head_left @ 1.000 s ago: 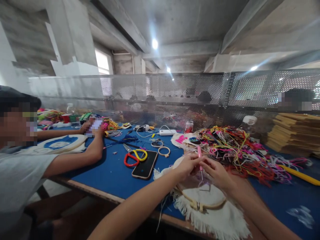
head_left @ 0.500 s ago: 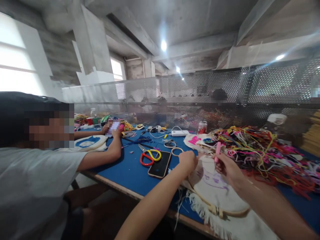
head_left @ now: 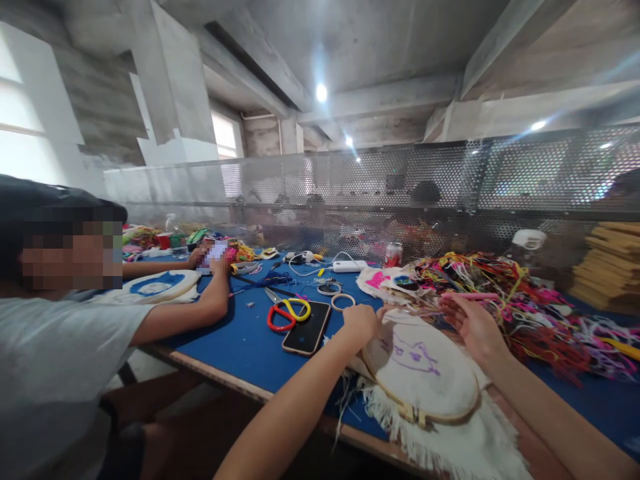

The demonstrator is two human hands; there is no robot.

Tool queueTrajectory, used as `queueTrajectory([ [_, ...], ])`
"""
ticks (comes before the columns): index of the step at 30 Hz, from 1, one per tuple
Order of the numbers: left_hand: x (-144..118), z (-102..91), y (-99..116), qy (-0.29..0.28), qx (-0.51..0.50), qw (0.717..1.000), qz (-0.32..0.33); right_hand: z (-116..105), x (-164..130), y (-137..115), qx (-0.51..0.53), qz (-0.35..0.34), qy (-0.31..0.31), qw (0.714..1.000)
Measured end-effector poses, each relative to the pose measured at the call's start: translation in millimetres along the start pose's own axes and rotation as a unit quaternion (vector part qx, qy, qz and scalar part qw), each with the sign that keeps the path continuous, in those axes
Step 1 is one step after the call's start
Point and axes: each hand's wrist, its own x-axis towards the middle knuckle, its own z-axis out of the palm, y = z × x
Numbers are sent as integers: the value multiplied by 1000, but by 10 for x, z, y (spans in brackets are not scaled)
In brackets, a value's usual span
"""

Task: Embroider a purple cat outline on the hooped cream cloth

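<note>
On the table edge lies a round wooden embroidery hoop [head_left: 445,419] with cream cloth [head_left: 435,347] stretched in it, bearing a purple outline of an animal face. The cloth's frayed border hangs over the table edge. My left hand [head_left: 363,323] is closed at the hoop's upper left rim; its fingertips are partly hidden. To the upper right of the hoop, my right hand [head_left: 473,327] is raised off the cloth. A pink pen-shaped punch needle [head_left: 473,296] lies nearly level between its thumb and fingers, which are loosely stretched.
Left of the hoop are a phone [head_left: 307,330], red-and-yellow scissors [head_left: 289,313] and a small ring [head_left: 343,303]. Tangled yarn [head_left: 500,287] is heaped behind my right hand, near a drink can [head_left: 393,255]. At left, a person [head_left: 65,373] holds a phone. A perforated metal screen [head_left: 300,193] stands behind.
My right hand has lifted away from the cloth to the right, and the punch needle has turned from upright to nearly level. My left hand stays at the rim. The view has swung slightly right.
</note>
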Motion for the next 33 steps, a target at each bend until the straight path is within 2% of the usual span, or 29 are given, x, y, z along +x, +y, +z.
queueTrajectory([
  [3, 9, -8, -11, -16, -6, 1000, 9, -42, 35, -63, 31, 12, 54, 998],
  [5, 8, -7, -9, -28, -12, 999, 18, -9, 14, -84, 9, -3, 39, 999],
  [9, 22, 21, 19, -14, -31, 999, 27, 115, -100, -56, -75, -28, -66, 995],
  [11, 52, 28, 28, 25, -69, 997, 36, 172, -184, -26, -109, -38, -132, 984],
  [13, 93, 18, 25, 81, -121, 988, 57, 214, -278, -11, -145, -55, -169, 973],
  [17, 151, -35, 6, 180, -201, 959, 93, 254, -453, -68, -198, -151, -155, 956],
  [22, 135, -85, 7, 238, -255, 930, 113, 276, -579, -223, -227, -205, -153, 940],
  [28, 92, -151, 34, 255, -303, 910, 126, 273, -600, -299, -276, -241, -173, 914],
  [33, 64, -195, 42, 248, -319, 905, 134, 270, -591, -262, -256, -237, -165, 922],
])
